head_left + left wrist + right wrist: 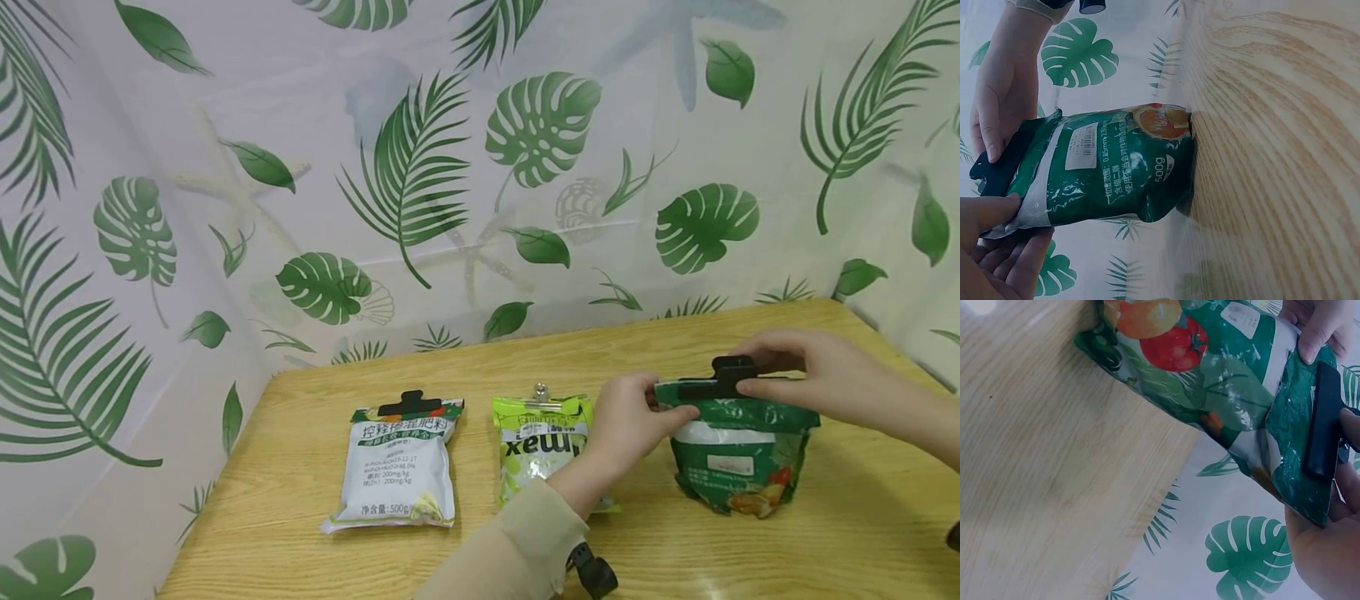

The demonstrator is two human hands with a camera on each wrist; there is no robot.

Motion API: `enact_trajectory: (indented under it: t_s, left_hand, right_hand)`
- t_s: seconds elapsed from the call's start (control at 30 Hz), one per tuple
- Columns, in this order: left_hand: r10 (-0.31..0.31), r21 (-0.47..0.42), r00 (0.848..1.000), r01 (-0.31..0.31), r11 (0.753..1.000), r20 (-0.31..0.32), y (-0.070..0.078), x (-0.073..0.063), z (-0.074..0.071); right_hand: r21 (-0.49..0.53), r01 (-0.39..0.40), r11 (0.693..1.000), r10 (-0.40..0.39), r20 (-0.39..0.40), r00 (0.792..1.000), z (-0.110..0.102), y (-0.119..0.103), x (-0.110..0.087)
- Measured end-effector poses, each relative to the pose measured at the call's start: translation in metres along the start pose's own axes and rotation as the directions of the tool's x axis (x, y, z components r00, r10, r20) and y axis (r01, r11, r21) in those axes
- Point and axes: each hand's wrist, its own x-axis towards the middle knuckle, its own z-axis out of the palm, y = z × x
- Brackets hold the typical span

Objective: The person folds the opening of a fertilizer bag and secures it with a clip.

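A green fertilizer bag (735, 467) stands upright near the right of the table, its lower end on the wood in the left wrist view. My left hand (618, 425) pinches its top left corner, thumb on the front and fingers behind. Along the bag's top edge sits a black bag clip (1325, 422). My right hand (817, 375) grips the clip's handles between thumb and fingers. The right wrist view shows the clip's long bar lying across the green film; whether it bites fully cannot be told.
To the left lies a white bag (401, 475) with a black clip at its top. Between it and the green bag is a lime-green bag (536, 467) with a metal clip, partly behind my left forearm. A leaf-patterned cloth (450, 183) hangs behind the wooden table (277, 492).
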Motion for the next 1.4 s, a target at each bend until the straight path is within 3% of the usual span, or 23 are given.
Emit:
enact_trajectory:
  t_s: [0.73, 1.13, 1.4]
  left_hand:
    - [-0.008, -0.033, 1.000, 0.008, 0.999, -0.003, -0.007, -0.003, 0.002]
    - [-0.006, -0.019, 1.000, 0.006, 1.000, 0.010, -0.003, 0.000, 0.001]
    - [0.009, -0.006, 1.000, -0.009, 1.000, 0.013, -0.003, 0.001, 0.000]
  right_hand:
    - [0.149, -0.131, 0.980, 0.126, 0.037, 0.991, -0.005, 0.008, -0.014]
    - [0.186, -0.233, 0.954, 0.218, 0.099, 0.971, -0.002, 0.030, -0.023]
    - [0.169, -0.277, 0.946, 0.257, 0.130, 0.958, 0.003, 0.031, -0.030]
